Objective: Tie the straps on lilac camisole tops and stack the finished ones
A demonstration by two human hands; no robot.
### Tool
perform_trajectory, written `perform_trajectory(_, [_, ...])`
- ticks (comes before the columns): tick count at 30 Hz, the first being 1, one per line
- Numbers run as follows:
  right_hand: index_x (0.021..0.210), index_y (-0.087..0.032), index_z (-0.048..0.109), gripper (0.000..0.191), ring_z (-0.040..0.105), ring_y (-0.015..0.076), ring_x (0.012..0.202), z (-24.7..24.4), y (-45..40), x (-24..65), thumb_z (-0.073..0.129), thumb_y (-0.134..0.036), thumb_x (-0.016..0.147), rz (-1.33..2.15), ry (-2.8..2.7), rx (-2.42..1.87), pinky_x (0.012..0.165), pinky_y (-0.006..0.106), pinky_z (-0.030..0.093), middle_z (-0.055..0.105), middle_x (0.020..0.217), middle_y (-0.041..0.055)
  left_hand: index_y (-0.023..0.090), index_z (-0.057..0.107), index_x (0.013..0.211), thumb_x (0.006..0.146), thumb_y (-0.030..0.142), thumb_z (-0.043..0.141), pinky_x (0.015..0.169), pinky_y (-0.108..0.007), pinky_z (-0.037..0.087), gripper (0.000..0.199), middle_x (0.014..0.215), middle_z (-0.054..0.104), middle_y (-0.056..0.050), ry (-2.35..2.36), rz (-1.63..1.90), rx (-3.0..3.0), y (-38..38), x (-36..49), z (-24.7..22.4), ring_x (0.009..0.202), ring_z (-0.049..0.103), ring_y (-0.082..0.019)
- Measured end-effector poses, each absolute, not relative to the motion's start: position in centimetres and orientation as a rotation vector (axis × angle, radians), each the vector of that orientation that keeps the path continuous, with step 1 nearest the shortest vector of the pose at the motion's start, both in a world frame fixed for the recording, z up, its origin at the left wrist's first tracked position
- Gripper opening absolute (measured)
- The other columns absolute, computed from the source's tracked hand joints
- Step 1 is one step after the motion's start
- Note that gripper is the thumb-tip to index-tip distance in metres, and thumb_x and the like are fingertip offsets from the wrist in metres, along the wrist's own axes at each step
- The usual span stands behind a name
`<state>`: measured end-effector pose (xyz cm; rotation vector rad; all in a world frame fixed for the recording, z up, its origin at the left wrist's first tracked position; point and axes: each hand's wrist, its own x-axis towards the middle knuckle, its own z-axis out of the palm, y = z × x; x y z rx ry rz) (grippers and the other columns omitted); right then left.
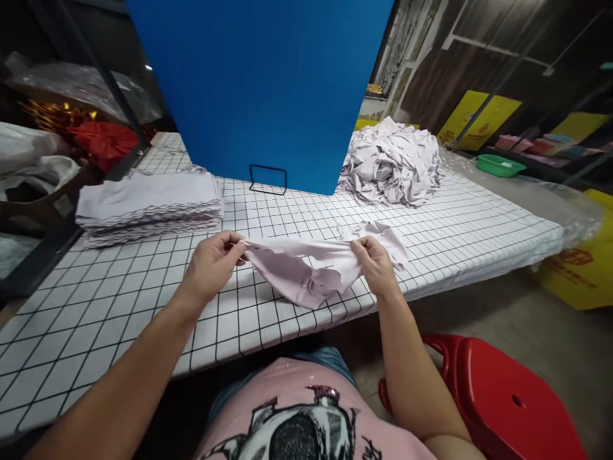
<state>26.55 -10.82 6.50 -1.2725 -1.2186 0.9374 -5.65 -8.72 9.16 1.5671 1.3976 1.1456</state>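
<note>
A pale lilac piece of fabric (pixel 306 275) with ragged cut edges is stretched between my two hands, just above the near edge of the table. My left hand (pixel 213 262) pinches its left end between thumb and fingers. At the other side, my right hand (pixel 376 263) grips the upper edge. The fabric's middle sags below that taut edge, toward the checked cloth. Past my right hand, another crumpled part or piece of pale fabric (pixel 387 239) lies on the table; I cannot tell whether it is joined to the held one.
A stack of folded pale fabric (pixel 148 204) sits on the checked tablecloth (pixel 268 326) at left. A large blue board (pixel 268 89) stands behind, with a black wire stand (pixel 268 179) at its foot. Heaped fabric (pixel 393 163) lies back right; a red stool (pixel 512 396) stands lower right.
</note>
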Motion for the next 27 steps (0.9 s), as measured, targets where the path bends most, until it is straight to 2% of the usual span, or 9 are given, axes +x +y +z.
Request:
perform_trajectory(4, [0.08, -0.023, 0.048, 0.029, 0.042, 0.0114, 0.054, 6.4, -10.7, 24.1, 0.057, -0.049, 0.088, 1.016, -1.362, -1.248, 0.048, 0.023, 0.034, 0.046, 0.064, -0.0027, 0.021, 0.064, 0.089, 0.084, 0.031, 0.055, 0.063, -0.023, 0.049, 0.015, 0.082, 0.065, 0.0, 1.637, 1.238, 1.726, -10.8, -7.6, 10.1, 0.073, 0.06, -0.014])
perform_trajectory(6, [0.08, -0.022, 0.05, 0.027, 0.045, 0.0131, 0.058, 5.7, -10.5, 23.5, 0.055, -0.047, 0.089, 0.9, -1.458, -1.348, 0.052, 0.025, 0.038, 0.049, 0.066, -0.0013, 0.021, 0.065, 0.091, 0.084, 0.031, 0.053, 0.061, -0.024, 0.047, 0.017, 0.083, 0.065, -0.001, 1.739, 1.133, 1.787, -11.1, -8.4, 9.3, 0.072, 0.06, -0.015])
perform_trajectory(10, [0.089, -0.02, 0.058, 0.017, 0.055, 0.0183, 0.084, 4.3, -10.7, 22.9, 0.056, -0.036, 0.089, 0.487, -1.638, -1.457, 0.073, 0.031, 0.047, 0.059, 0.094, 0.0063, 0.018, 0.063, 0.093, 0.084, 0.028, 0.053, 0.068, -0.03, 0.05, 0.017, 0.098, 0.064, -0.007, 1.858, 0.976, 2.022, -11.3, -8.9, 6.7, 0.082, 0.06, -0.02])
perform_trajectory(13, [0.09, -0.02, 0.059, 0.017, 0.057, 0.0178, 0.087, 4.0, -11.6, 22.3, 0.051, -0.035, 0.094, 0.586, -1.783, -1.337, 0.077, 0.031, 0.048, 0.06, 0.096, 0.0061, 0.018, 0.062, 0.094, 0.088, 0.024, 0.051, 0.079, -0.034, 0.05, 0.014, 0.101, 0.063, -0.009, 1.622, 1.042, 2.328, -11.9, -7.3, 5.5, 0.096, 0.057, -0.023])
perform_trajectory(16, [0.095, -0.021, 0.061, 0.018, 0.056, 0.0191, 0.091, 4.1, -12.2, 21.1, 0.056, -0.037, 0.092, 0.564, -1.995, -1.266, 0.081, 0.032, 0.047, 0.061, 0.096, 0.0063, 0.018, 0.062, 0.089, 0.089, 0.019, 0.052, 0.081, -0.034, 0.048, 0.011, 0.091, 0.065, -0.006, 1.199, 0.864, 2.563, -12.0, -5.0, 4.9, 0.093, 0.056, -0.021])
perform_trajectory(19, [0.095, -0.02, 0.064, 0.018, 0.055, 0.0239, 0.098, 3.7, -11.6, 20.0, 0.067, -0.035, 0.085, 0.365, -2.239, -1.379, 0.084, 0.037, 0.043, 0.063, 0.099, 0.008, 0.017, 0.062, 0.085, 0.087, 0.017, 0.054, 0.076, -0.034, 0.047, 0.008, 0.086, 0.065, -0.006, 1.097, 0.638, 2.629, -11.1, -3.8, 4.1, 0.087, 0.056, -0.021])
perform_trajectory(21, [0.087, -0.019, 0.064, 0.009, 0.056, 0.0231, 0.093, 3.4, -10.8, 19.8, 0.062, -0.028, 0.087, 0.333, -2.291, -1.485, 0.079, 0.035, 0.042, 0.064, 0.093, 0.0074, 0.016, 0.062, 0.084, 0.087, 0.017, 0.055, 0.074, -0.035, 0.047, 0.008, 0.084, 0.064, -0.007, 1.166, 0.563, 2.647, -10.3, -4.1, 3.7, 0.085, 0.056, -0.022])
perform_trajectory(23, [0.082, -0.018, 0.062, 0.012, 0.056, 0.019, 0.083, 3.3, -10.0, 20.0, 0.055, -0.024, 0.091, 0.432, -2.208, -1.522, 0.073, 0.031, 0.041, 0.064, 0.086, 0.0054, 0.016, 0.063, 0.085, 0.087, 0.017, 0.054, 0.075, -0.036, 0.047, 0.009, 0.086, 0.064, -0.008, 1.24, 0.563, 2.657, -9.6, -4.9, 3.5, 0.086, 0.056, -0.023])
perform_trajectory(27, [0.078, -0.019, 0.057, 0.022, 0.05, 0.0138, 0.066, 4.0, -9.2, 20.8, 0.051, -0.034, 0.093, 0.708, -1.953, -1.485, 0.062, 0.027, 0.038, 0.059, 0.072, 0.0002, 0.015, 0.063, 0.088, 0.089, 0.017, 0.051, 0.075, -0.036, 0.049, 0.013, 0.09, 0.065, -0.009, 1.267, 0.681, 2.645, -9.4, -5.5, 3.8, 0.089, 0.057, -0.023])
